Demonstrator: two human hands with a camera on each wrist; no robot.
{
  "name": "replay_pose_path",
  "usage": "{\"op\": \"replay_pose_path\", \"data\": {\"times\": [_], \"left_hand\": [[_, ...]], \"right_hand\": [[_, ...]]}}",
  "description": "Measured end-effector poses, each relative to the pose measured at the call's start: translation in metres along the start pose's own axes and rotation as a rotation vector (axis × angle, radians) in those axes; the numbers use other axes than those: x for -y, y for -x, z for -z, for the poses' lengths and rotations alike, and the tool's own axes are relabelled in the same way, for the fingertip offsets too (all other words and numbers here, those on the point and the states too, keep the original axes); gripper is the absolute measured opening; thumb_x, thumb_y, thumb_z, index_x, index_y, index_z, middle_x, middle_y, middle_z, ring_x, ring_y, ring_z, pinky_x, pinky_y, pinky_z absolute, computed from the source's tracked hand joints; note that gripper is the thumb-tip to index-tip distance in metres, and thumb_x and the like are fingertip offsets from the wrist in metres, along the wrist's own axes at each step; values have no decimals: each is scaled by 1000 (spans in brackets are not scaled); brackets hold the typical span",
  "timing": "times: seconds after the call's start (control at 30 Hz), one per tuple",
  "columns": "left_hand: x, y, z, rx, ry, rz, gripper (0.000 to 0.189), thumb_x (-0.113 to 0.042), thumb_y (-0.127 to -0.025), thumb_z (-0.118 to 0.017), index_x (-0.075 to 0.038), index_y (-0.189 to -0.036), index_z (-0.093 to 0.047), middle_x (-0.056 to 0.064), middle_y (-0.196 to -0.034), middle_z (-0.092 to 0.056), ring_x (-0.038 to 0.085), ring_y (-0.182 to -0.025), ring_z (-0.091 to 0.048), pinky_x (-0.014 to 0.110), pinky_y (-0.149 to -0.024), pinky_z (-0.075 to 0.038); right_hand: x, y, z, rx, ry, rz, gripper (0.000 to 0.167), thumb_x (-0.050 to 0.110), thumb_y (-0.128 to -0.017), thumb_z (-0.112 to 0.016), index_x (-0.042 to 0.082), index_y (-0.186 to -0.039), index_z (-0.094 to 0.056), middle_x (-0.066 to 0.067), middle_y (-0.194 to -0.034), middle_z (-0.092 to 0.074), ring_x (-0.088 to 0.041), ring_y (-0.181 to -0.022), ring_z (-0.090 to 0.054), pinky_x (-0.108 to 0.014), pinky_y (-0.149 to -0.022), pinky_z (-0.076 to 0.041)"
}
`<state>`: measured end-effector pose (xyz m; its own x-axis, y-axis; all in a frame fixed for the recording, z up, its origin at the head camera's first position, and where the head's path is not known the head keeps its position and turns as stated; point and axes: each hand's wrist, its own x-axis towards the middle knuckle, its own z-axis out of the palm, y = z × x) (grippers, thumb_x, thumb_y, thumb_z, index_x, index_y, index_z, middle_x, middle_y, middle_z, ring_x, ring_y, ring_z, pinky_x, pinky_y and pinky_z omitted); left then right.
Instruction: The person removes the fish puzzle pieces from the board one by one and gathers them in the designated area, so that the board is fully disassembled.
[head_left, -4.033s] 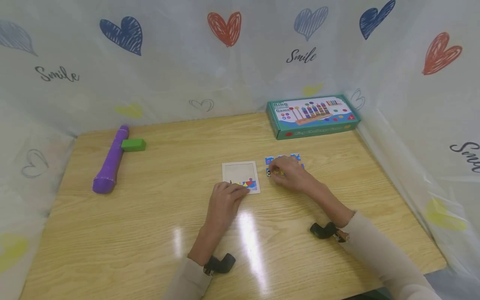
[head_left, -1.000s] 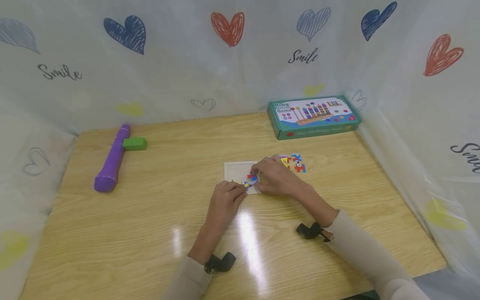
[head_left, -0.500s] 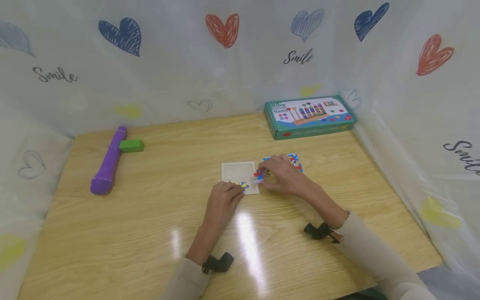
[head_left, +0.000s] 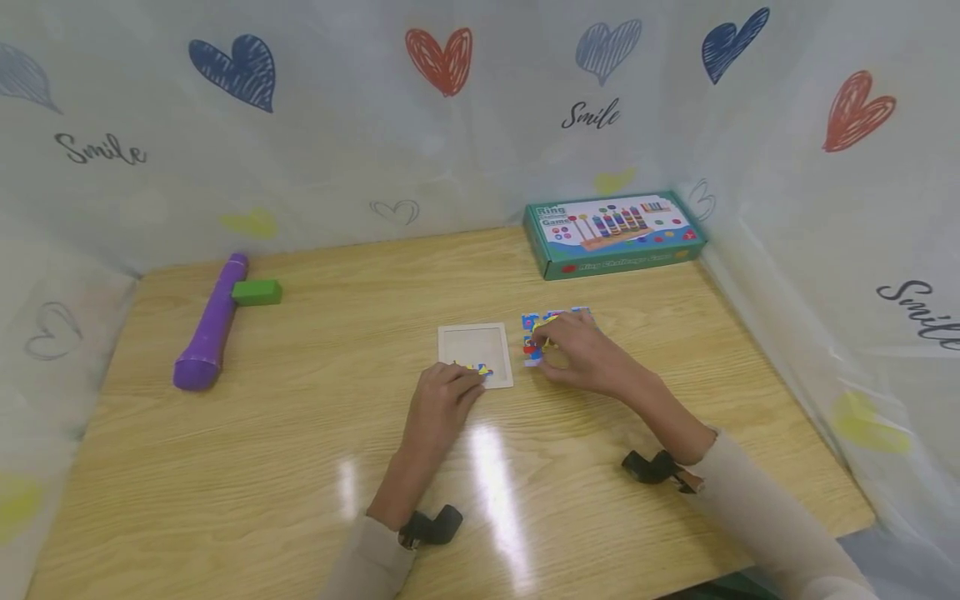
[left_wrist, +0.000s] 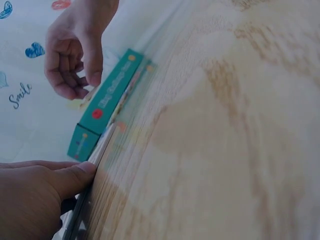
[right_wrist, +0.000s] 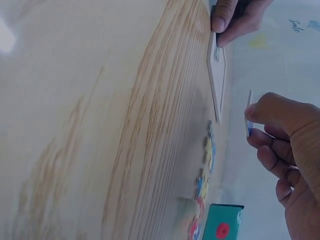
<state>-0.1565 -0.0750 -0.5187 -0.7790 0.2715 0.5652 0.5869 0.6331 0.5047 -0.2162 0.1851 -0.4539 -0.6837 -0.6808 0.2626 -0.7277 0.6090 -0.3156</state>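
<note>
My left hand [head_left: 437, 402] holds the near left edge of a square wooden puzzle tray [head_left: 507, 354], thumb against its side and fingers over it. A few colourful jigsaw pieces [head_left: 480, 368] lie along the tray's near side, partly hidden by those fingers. Right of the tray, my right hand [head_left: 581, 354] is over a group of loose jigsaw pieces [head_left: 530, 322] and covers most of them. The right wrist view shows its thumb and fingertips pinching one thin jigsaw piece [right_wrist: 248, 116], raised above the table.
A green ring game box [head_left: 618, 237] lies at the back right. To the far left is a purple microphone-shaped object [head_left: 208, 329] touching a green block [head_left: 257, 292]. White sheeting with hearts [head_left: 438, 62] closes off the back and sides of the wooden table [head_left: 337, 333].
My right hand has lifted a red and blue jigsaw piece out of the tray's near right corner and carried it right, over the loose pieces. The left hand stays on the tray.
</note>
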Motion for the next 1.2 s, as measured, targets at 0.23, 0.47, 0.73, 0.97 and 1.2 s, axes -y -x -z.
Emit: {"op": "replay_pose_path", "data": {"times": [0.23,0.47,0.73,0.97,1.2], "left_hand": [[0,0,0,8,-6,8,12,-6,-82,-82,-8,-93,-80,1,-92,-73,21,-83,-61,40,-83,-49],[1,-1,-2,3,-10,7,12,-7,-81,-83,-8,-93,-80,1,-92,-73,21,-83,-62,40,-83,-49],[0,0,-2,22,-13,32,12,-8,-81,-83,-8,-94,-80,1,-93,-74,20,-85,-62,38,-83,-49],[-2,0,1,45,10,60,11,-8,-83,-82,-8,-94,-80,1,-95,-74,20,-86,-62,38,-83,-49],[-4,0,1,57,9,88,12,-9,-84,-81,-8,-95,-80,0,-96,-73,19,-87,-62,37,-86,-48]], "right_hand": [[-8,12,5,-12,46,9,22,11,-81,-76,8,-100,-67,0,-93,-68,-19,-87,-55,-42,-79,-32],[-15,22,10,-22,62,13,22,10,-79,-78,6,-99,-69,-2,-92,-69,-22,-91,-59,-44,-81,-35],[-21,33,12,-24,69,0,21,9,-80,-79,7,-97,-68,0,-92,-67,-21,-89,-58,-44,-82,-35],[-28,44,14,-16,81,-28,20,9,-79,-80,6,-96,-70,-1,-91,-69,-22,-90,-59,-48,-83,-36],[-35,52,16,-1,101,-76,26,7,-77,-81,3,-100,-69,-3,-91,-68,-24,-89,-60,-48,-81,-35]]}}
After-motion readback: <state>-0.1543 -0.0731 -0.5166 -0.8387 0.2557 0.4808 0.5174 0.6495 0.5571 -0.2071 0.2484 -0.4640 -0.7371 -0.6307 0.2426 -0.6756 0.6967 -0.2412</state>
